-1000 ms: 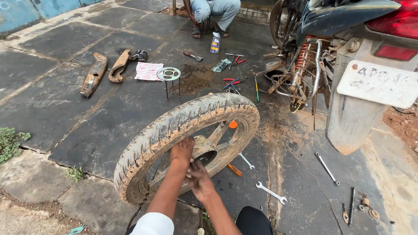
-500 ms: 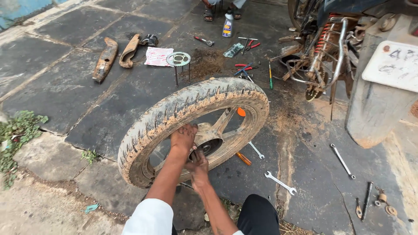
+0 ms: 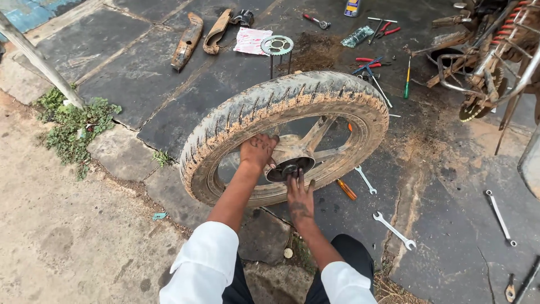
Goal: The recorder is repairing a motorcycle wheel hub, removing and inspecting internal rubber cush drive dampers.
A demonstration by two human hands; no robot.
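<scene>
A muddy motorcycle wheel [image 3: 281, 107] with a knobbly tyre stands tilted on the dark pavement in front of me. My left hand [image 3: 257, 151] rests on the metal hub [image 3: 289, 160], gripping its upper left side. My right hand [image 3: 300, 194] presses its greasy fingers against the lower edge of the hub's dark round opening. Both sleeves are white.
Spanners [image 3: 394, 229] [image 3: 365, 180] and an orange-handled tool [image 3: 346, 190] lie right of the wheel. A sprocket [image 3: 277, 45], paper, chain covers [image 3: 188, 40], pliers and screwdrivers lie beyond. A stripped motorcycle rear [image 3: 489, 67] stands at the right. Weeds [image 3: 73, 121] and a pole are at the left.
The view has shifted closer and lower over the wheel. Both hands stay on the hub, the right one now lower at its opening. The person at the top is out of view.
</scene>
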